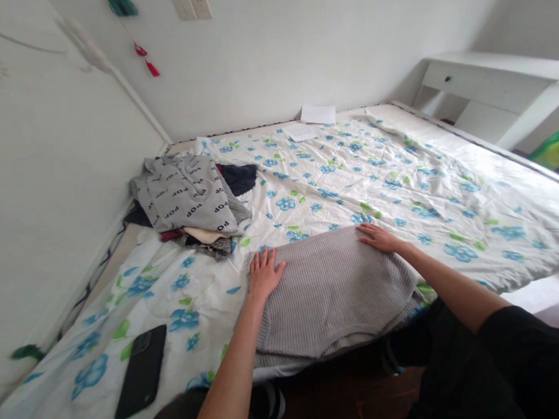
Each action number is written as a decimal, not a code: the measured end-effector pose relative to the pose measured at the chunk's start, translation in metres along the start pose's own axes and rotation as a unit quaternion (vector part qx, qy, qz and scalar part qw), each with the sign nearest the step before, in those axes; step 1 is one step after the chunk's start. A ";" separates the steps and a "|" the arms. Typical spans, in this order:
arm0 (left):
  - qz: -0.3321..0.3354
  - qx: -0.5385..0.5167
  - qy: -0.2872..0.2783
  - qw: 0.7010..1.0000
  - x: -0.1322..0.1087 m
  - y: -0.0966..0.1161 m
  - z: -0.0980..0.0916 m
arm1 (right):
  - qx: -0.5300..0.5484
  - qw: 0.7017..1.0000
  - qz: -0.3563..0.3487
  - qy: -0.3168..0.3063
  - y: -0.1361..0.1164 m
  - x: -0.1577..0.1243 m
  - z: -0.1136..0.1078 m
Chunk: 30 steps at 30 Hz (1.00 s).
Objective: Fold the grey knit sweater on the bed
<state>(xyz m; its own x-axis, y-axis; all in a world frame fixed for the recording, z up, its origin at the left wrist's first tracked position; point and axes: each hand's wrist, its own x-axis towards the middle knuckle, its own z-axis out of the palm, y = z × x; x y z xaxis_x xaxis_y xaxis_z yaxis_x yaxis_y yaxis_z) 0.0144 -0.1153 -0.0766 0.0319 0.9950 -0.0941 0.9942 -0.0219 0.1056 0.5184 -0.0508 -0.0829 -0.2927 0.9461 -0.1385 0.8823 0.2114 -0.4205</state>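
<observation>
A grey ribbed knit sweater (333,289) lies folded at the near edge of the bed, on a white sheet (345,192) with blue flowers. My left hand (265,273) rests flat on its upper left corner, fingers spread and pointing away from me. At the upper right corner my right hand (380,237) lies flat too, its fingers stretched out toward the left. Neither hand grips the cloth. The sweater's near edge shows several layers and reaches the side of the bed.
A heap of clothes with a grey POP-print garment (187,193) on top sits at the back left. A black phone (141,371) lies at the near left. Papers (317,113) are by the far wall. A white desk (491,89) stands beyond the bed's right side.
</observation>
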 end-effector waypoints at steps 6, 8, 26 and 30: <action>-0.002 0.008 -0.002 1.000 0.000 -0.001 0.001 | 0.084 0.985 0.108 0.105 0.006 0.028 -0.001; -0.004 0.010 -0.006 1.000 0.001 -0.001 0.001 | 0.113 0.970 0.172 0.126 0.010 0.037 -0.002; -0.012 0.006 -0.006 1.000 0.003 -0.001 0.004 | 0.025 0.965 0.236 0.114 0.018 0.045 0.000; -0.018 0.005 -0.016 1.000 0.001 0.003 0.002 | -0.039 0.977 0.168 0.125 -0.011 0.048 0.001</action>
<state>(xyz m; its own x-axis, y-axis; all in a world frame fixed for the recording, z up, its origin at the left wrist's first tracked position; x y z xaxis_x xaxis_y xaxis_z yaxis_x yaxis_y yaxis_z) 0.0172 -0.1142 -0.0783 -0.0003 0.9916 -0.1294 0.9957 0.0123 0.0917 0.4942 -0.0081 -0.0856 0.1087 0.9936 -0.0298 0.9411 -0.1125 -0.3189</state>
